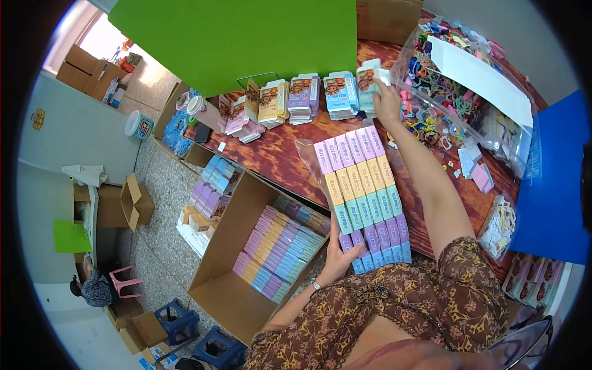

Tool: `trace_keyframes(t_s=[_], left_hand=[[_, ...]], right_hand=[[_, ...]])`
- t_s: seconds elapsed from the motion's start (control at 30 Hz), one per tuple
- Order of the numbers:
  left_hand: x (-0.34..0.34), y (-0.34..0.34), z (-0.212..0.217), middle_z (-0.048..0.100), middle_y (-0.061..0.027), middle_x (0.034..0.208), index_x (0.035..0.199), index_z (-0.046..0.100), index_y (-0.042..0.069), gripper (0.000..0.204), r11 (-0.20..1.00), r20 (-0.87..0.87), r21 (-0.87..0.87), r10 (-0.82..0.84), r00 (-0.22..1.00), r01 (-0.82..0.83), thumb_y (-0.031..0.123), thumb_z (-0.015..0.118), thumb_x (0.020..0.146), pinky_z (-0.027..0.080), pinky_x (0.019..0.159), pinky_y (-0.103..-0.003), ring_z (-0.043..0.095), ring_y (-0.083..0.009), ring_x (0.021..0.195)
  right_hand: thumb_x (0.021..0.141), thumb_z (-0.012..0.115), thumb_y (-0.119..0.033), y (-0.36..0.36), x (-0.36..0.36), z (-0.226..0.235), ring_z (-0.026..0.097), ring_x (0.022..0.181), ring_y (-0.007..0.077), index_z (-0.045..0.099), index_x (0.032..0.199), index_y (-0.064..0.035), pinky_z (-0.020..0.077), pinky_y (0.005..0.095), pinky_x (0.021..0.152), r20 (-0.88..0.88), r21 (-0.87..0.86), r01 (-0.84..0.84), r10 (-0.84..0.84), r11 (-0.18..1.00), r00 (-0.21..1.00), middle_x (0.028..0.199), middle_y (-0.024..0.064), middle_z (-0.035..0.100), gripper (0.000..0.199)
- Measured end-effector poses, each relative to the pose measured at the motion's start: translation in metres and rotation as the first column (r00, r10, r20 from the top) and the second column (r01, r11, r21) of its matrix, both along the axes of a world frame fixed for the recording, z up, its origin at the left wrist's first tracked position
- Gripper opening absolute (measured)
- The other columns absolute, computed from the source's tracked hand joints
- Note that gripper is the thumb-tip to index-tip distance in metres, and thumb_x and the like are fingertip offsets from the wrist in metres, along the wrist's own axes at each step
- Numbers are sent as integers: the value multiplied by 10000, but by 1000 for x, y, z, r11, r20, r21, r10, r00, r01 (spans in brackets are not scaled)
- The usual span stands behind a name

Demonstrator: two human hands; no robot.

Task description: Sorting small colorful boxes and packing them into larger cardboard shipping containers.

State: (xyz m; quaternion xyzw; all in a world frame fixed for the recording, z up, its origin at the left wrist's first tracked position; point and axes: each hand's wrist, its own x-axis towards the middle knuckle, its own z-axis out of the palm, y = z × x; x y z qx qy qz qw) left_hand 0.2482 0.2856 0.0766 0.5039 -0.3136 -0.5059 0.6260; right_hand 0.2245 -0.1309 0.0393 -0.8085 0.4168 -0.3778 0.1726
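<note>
My left hand (340, 258) is closed round the near left side of a block of small boxes (359, 176), thumb on top. The block is set in rows of pink, yellow, green, purple and blue, and clear plastic film shows at its left edge. It leans between the table edge and my body. At the far side of the table my right hand (386, 103) grips the edge of a pale green stack of flat printed cartons (368, 87); some fingers are hidden. Left of it stand a blue stack (341, 94), a purple stack (303, 97) and a yellow stack (272, 102).
A large open cardboard box (216, 262) with rows of coloured boxes stands left of me. Right on the table, a clear bag (425, 92) holds many small colourful pieces. A green panel (246, 43) rises behind the stacks. A person (95, 290) sits far left by a pink stool (125, 283).
</note>
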Motion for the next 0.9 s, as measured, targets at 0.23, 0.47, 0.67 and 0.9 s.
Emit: trace_keyframes(t_s=[0.23, 0.47, 0.67, 0.9], left_hand=[[-1, -12, 4, 340, -128, 1530, 1588, 25, 63, 997, 998, -166, 26, 67, 984, -64, 60, 674, 831, 390, 1079, -354, 422, -215, 1343], [-3, -51, -10, 348, -129, 1518, 1591, 74, 90, 956, 998, -259, 9, 63, 964, -62, 61, 683, 855, 376, 1088, -372, 425, -235, 1331], [-22, -67, -13, 398, -124, 1472, 1583, 116, 87, 807, 997, -331, 79, 28, 943, -2, 47, 602, 940, 415, 1043, -353, 460, -199, 1282], [-32, -52, -21, 3, -244, 1626, 1541, -143, -3, 781, 987, 366, 159, -31, 930, -30, 287, 396, 1055, 112, 1202, -398, 104, -320, 1493]], right_hand=[[913, 616, -318, 12, -17, 17, 626, 993, 466, 419, 1467, -238, 528, 496, 863, -478, -191, 167, -241, 967, 845, 1348, 271, 482, 594], [1023, 507, -384, 119, -111, 51, 460, 1333, 197, 413, 1484, -58, 356, 347, 1096, 295, 508, -468, 365, 723, 883, 1448, 119, 509, 572], [1061, 424, -326, 200, -168, 11, 119, 1511, 235, 123, 1580, -52, 148, 331, 1200, 418, 530, -507, 311, 680, 854, 1647, 144, 106, 659], [1057, 399, -368, 237, -177, 3, 114, 1510, 242, 27, 1574, -8, 124, 368, 1208, 683, 588, -648, 132, 485, 718, 1643, 155, 111, 732]])
